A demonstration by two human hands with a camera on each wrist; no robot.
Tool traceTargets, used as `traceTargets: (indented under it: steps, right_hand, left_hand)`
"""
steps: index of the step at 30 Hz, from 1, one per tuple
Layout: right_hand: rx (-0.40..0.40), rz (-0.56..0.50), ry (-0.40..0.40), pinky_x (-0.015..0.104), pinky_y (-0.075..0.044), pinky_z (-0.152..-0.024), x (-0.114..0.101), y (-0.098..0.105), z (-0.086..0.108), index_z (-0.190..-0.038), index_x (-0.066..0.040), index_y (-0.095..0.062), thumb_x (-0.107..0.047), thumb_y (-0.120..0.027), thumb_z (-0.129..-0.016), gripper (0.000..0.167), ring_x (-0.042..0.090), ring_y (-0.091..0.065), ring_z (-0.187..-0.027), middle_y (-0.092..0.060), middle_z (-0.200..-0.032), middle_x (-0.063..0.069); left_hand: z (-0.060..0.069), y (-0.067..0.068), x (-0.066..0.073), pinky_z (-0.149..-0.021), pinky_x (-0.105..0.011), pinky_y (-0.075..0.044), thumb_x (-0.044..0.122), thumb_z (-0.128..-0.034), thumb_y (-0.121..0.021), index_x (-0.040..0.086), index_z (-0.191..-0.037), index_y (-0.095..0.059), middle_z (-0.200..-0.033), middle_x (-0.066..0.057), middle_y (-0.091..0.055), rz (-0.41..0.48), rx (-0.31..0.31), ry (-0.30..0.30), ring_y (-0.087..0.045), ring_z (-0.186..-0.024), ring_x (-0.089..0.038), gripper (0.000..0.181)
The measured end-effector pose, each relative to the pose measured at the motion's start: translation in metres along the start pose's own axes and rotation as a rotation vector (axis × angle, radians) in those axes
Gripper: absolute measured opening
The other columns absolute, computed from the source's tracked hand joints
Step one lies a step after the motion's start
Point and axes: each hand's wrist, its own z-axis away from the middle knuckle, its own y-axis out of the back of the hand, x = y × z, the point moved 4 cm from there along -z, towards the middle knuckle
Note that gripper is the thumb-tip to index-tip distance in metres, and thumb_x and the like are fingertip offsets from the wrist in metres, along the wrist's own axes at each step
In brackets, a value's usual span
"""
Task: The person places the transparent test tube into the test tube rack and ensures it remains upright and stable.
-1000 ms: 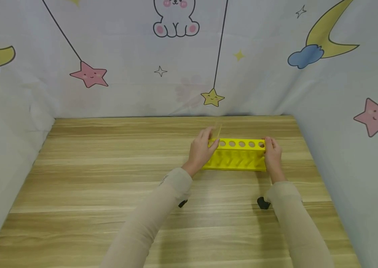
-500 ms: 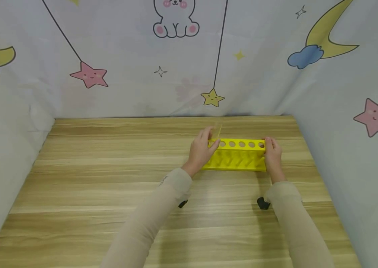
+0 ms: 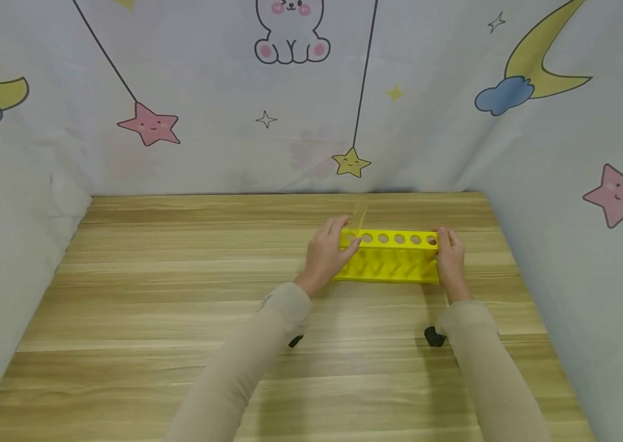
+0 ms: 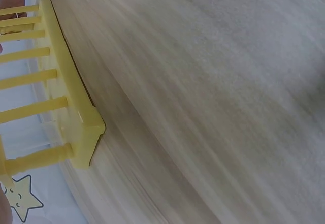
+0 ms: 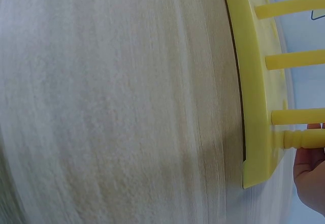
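A yellow test tube rack [image 3: 391, 239] with a row of round holes stands on the wooden table. At its left end, a clear tube [image 3: 359, 216] leans to the right at the leftmost hole. Beside that end is my left hand [image 3: 325, 253], thumb and fingers spread apart around the tube; any contact with it is hard to make out. My right hand [image 3: 450, 258] grips the rack's right end, thumb near the last hole. In the right wrist view, fingers of the right hand [image 5: 311, 176] show behind the end post. The left wrist view shows the rack's base [image 4: 76, 117] and pegs.
The wood-grain table [image 3: 167, 288] reaches back to a white cloth [image 3: 223, 153] printed with stars, moons and a bear. More cloth hangs along both sides. Dark pieces of the wrist gear [image 3: 434, 336] show below the sleeves.
My left hand has shifted slightly left and down, its fingers opening away from the tube, so more of the tube shows. The right hand and the rack stay practically where they were.
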Motion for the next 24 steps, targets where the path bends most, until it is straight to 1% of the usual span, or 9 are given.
traceTargets:
  steps: [3,5,8,13,16,18,21,24]
  right_hand:
    - [-0.014,0.013,0.010,0.022,-0.040,-0.062,0.000,0.001,0.000,-0.107,-0.008,-0.053,-0.037,-0.033,-0.094,0.038,0.004,-0.047,-0.079,-0.048,-0.086,-0.008]
    - [-0.022,0.014,0.015,0.022,-0.040,-0.063,0.000,0.001,0.001,-0.110,-0.006,-0.053,-0.037,-0.032,-0.094,0.040,0.003,-0.047,-0.080,-0.047,-0.087,-0.009]
    - [-0.027,0.023,0.022,0.022,-0.040,-0.063,-0.001,0.001,0.002,-0.114,-0.001,-0.050,-0.038,-0.032,-0.094,0.046,0.002,-0.047,-0.081,-0.048,-0.088,-0.010]
    - [-0.023,0.034,0.022,0.020,-0.039,-0.062,-0.002,0.001,0.003,-0.115,0.000,-0.050,-0.040,-0.031,-0.094,0.049,0.002,-0.047,-0.080,-0.049,-0.087,-0.010]
    - [-0.025,0.024,0.006,0.021,-0.039,-0.063,-0.010,0.000,0.008,-0.116,0.001,-0.049,-0.038,-0.032,-0.094,0.048,0.002,-0.047,-0.079,-0.050,-0.086,-0.008]
    - [-0.027,0.020,0.001,0.020,-0.039,-0.062,-0.011,0.000,0.008,-0.116,0.001,-0.049,-0.038,-0.032,-0.094,0.048,0.002,-0.047,-0.078,-0.049,-0.085,-0.008]
    - [-0.032,0.036,0.003,0.021,-0.039,-0.064,-0.009,0.001,0.007,-0.116,0.000,-0.049,-0.038,-0.031,-0.094,0.048,0.002,-0.047,-0.079,-0.049,-0.085,-0.008]
    - [-0.035,0.059,0.011,0.020,-0.039,-0.065,-0.002,0.001,0.002,-0.116,-0.002,-0.050,-0.042,-0.030,-0.093,0.050,0.002,-0.047,-0.081,-0.049,-0.085,-0.010]
  left_hand:
    - [0.001,0.001,-0.001,-0.073,-0.024,-0.050,0.032,-0.0781,-0.063,0.009,-0.116,-0.051,-0.104,-0.002,-0.058,-0.031,0.001,-0.004,-0.058,-0.091,-0.013,0.046]
    - [0.002,0.002,-0.003,-0.073,-0.024,-0.050,0.032,-0.0779,-0.063,0.011,-0.117,-0.050,-0.105,-0.001,-0.059,-0.036,0.000,-0.004,-0.058,-0.092,-0.013,0.047]
    - [0.004,0.003,-0.006,-0.077,-0.025,-0.049,0.032,-0.0781,-0.063,0.011,-0.118,-0.050,-0.108,-0.001,-0.059,-0.033,-0.004,-0.001,-0.057,-0.095,-0.014,0.046]
    - [0.009,0.004,-0.011,-0.087,-0.027,-0.045,0.034,-0.0794,-0.061,0.009,-0.117,-0.050,-0.109,-0.003,-0.058,-0.021,-0.018,0.003,-0.055,-0.099,-0.016,0.046]
    - [0.011,0.006,-0.013,-0.090,-0.028,-0.044,0.034,-0.0796,-0.061,0.009,-0.117,-0.050,-0.110,-0.004,-0.058,-0.030,-0.036,0.015,-0.054,-0.102,-0.017,0.046]
    - [0.013,0.006,-0.015,-0.091,-0.028,-0.043,0.034,-0.0794,-0.061,0.009,-0.117,-0.050,-0.111,-0.004,-0.057,-0.038,-0.048,0.026,-0.053,-0.103,-0.017,0.047]
    - [0.015,0.008,-0.019,-0.092,-0.030,-0.043,0.034,-0.0791,-0.062,0.008,-0.117,-0.052,-0.112,-0.004,-0.057,-0.035,-0.063,0.045,-0.053,-0.104,-0.018,0.047]
    - [0.017,0.010,-0.025,-0.093,-0.031,-0.042,0.034,-0.0790,-0.062,0.009,-0.119,-0.052,-0.114,-0.004,-0.056,-0.025,-0.080,0.078,-0.052,-0.106,-0.019,0.048]
